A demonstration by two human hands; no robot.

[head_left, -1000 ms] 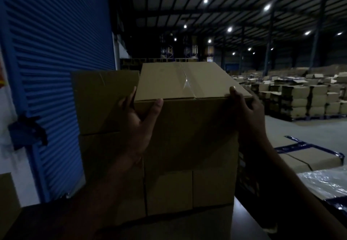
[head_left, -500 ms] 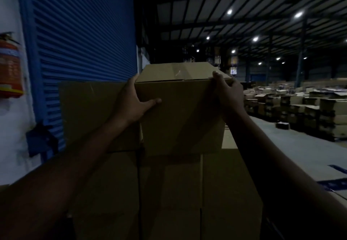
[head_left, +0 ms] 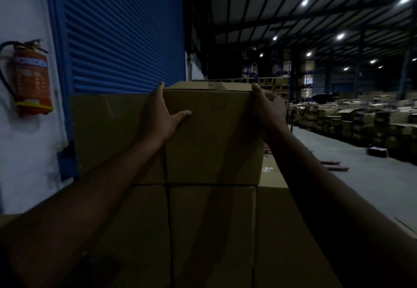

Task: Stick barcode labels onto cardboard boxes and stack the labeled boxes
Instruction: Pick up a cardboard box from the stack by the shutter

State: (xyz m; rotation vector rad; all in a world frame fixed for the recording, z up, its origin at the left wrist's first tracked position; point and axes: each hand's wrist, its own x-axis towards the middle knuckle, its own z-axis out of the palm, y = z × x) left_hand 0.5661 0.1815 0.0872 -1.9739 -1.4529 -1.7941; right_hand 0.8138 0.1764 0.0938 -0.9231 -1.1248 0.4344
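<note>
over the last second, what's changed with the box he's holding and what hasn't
The cardboard box went up from in front of the stack and now sits on the top tier, its bottom edge along the row below, beside the neighbouring box. The left hand and right hand kept the same grip on its upper corners. The stack itself has not shifted.

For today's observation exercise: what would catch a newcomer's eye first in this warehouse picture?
First, the cardboard box at centre, gripped at its sides by the left hand and right hand, atop a stack of boxes. Then the blue roller shutter behind, with a red fire extinguisher on the wall at far left.
</note>
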